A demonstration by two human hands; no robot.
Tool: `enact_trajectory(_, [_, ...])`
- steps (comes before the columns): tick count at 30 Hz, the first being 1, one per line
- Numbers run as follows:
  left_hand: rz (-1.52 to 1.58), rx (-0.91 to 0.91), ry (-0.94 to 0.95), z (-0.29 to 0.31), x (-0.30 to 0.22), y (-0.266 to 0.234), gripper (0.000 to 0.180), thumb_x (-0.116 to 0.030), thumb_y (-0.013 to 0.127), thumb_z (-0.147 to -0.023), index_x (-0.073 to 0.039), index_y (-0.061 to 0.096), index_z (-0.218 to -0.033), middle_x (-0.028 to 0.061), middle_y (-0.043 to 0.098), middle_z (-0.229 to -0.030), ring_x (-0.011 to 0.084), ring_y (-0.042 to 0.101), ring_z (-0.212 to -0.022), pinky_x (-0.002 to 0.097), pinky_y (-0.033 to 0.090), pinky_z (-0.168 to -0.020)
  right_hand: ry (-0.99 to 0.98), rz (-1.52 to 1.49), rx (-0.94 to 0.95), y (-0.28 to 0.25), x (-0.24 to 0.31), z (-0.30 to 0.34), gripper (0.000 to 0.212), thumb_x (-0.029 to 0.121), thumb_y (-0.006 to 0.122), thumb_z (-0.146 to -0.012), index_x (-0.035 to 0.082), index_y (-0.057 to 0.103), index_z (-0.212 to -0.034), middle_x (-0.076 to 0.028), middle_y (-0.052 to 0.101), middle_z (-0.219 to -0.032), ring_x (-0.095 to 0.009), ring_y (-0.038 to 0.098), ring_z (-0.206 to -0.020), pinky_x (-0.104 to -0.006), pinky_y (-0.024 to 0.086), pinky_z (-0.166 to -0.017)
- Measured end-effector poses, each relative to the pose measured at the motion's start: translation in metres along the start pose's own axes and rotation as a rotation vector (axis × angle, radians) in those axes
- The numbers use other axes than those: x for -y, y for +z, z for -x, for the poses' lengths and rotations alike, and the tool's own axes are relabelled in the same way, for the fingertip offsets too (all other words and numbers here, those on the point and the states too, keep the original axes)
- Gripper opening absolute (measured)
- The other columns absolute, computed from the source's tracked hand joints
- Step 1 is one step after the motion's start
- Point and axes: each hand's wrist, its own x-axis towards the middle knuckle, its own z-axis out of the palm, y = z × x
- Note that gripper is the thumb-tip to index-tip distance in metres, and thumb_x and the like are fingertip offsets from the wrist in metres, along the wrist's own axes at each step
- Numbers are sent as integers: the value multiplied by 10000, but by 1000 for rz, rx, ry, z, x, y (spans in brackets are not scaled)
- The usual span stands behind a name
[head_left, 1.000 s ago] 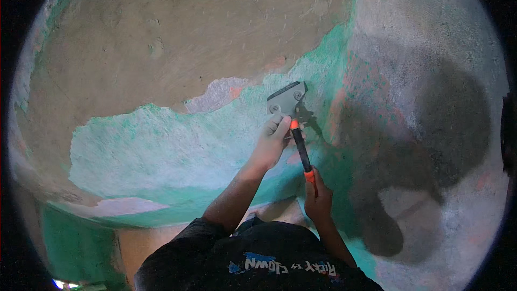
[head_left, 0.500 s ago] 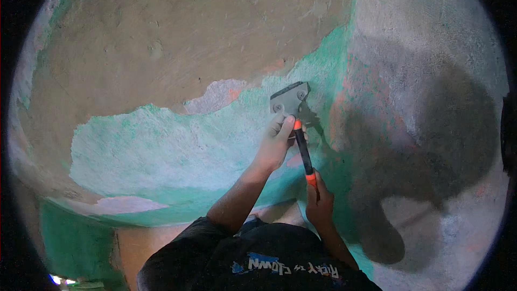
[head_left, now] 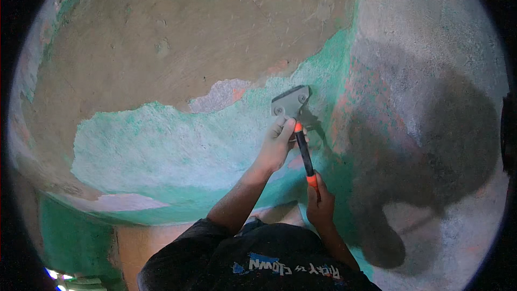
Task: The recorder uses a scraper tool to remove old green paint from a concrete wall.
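A long-handled scraper (head_left: 305,153) with a wide grey metal head, two screws and a black and orange handle is held in both hands. My left hand (head_left: 278,139) is closed round its neck, just under the head. Lower down, my right hand (head_left: 321,205) grips the handle's end. The blade edge lies on or close against the green painted wall (head_left: 172,145), near the corner; exact contact cannot be made out. Above the blade, the paint's ragged edge meets bare brown plaster (head_left: 204,37).
To the right, a second wall (head_left: 425,11) with worn grey-white and orange patches meets the green one at a corner. My dark shadow falls across it. At lower left are a darker green surface (head_left: 75,237) and a tan strip (head_left: 142,248).
The scraper head has shifted very slightly down in the picture. Both hands keep the same grip, and the view has moved a little.
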Motion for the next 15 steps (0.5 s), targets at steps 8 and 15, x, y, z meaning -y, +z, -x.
enact_trajectory(8, [38,41,4,0,5,-3,238,-313,466,-1063,-90,545,-1090,85,634,-958,205,643,-847,377,532,-802,-1,-47,-28,2,-4,6,451,228,521,-1015,2,504,-1405,-183,684,-852,-234,644,-652,-342,494,-600])
enact_trajectory(15, [-13,57,40,-6,-9,5,235,-315,462,-1064,-86,514,-1072,73,632,-947,192,650,-843,345,540,-778,-30,-49,-65,1,5,0,462,225,531,-1009,3,498,-1413,-180,680,-849,-227,641,-661,-337,492,-611])
